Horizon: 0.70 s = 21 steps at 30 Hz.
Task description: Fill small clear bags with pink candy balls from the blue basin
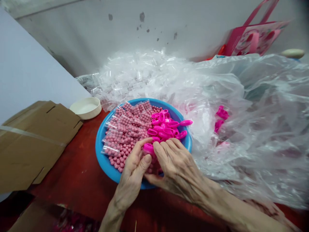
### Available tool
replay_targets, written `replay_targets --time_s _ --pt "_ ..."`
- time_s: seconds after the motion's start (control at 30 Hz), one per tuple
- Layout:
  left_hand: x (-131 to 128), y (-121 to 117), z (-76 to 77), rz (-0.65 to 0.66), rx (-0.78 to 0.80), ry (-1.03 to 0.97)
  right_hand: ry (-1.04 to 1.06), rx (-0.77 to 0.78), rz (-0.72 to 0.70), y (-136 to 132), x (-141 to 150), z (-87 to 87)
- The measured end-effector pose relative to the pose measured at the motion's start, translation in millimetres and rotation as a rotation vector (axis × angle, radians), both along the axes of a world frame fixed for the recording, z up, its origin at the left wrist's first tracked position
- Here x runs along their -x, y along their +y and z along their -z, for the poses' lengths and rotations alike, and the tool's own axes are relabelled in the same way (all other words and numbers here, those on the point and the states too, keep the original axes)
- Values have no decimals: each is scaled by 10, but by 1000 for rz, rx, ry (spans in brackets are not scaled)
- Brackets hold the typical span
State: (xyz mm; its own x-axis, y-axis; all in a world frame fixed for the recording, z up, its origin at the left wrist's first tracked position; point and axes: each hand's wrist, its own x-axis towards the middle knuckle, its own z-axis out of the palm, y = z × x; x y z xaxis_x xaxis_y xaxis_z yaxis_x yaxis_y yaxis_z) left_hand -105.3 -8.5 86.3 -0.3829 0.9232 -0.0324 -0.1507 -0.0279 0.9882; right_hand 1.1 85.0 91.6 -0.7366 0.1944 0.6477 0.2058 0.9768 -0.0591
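A blue basin (101, 161) stands on the red table, holding loose pink beads (122, 153), small clear packets of pink beads (112, 135) and a heap of bright pink, shoe-like hollow plastic pieces (166, 127). Over its front rim, my left hand (135, 167) pinches one pink hollow plastic piece (148, 148), thumb and index finger on its side. My right hand (176, 161) is closed against the same piece from the right, its fingers curled. Pink beads show just below the piece, between my hands. Whether they are in a packet I cannot tell.
Clear plastic packets (145, 71) pile up behind the basin. Crumpled clear sheeting (260, 129) covers the right side, with pink pieces (222, 112) in it. Left are a white round dish (87, 108) and flattened cardboard (38, 141). A pink bag (251, 38) stands at back right.
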Motion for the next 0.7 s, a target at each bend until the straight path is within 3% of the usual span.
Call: replay_targets --time_s 0.2,0.4,0.5,0.63,0.7 --pt "-18 2 22 -59 22 -55 -13 -107 25 8 57 49" --pt "-41 10 9 -75 2 -96 58 -2 21 -49 74 71" --pt "-40 23 -1 -84 3 -145 22 323 -50 -26 -14 36" --pt "-47 21 -16 -41 20 -158 107 1174 -189 127 -198 -77" --pt "-56 6 -20 -16 34 -98 233 1436 -192 188 -235 -128"
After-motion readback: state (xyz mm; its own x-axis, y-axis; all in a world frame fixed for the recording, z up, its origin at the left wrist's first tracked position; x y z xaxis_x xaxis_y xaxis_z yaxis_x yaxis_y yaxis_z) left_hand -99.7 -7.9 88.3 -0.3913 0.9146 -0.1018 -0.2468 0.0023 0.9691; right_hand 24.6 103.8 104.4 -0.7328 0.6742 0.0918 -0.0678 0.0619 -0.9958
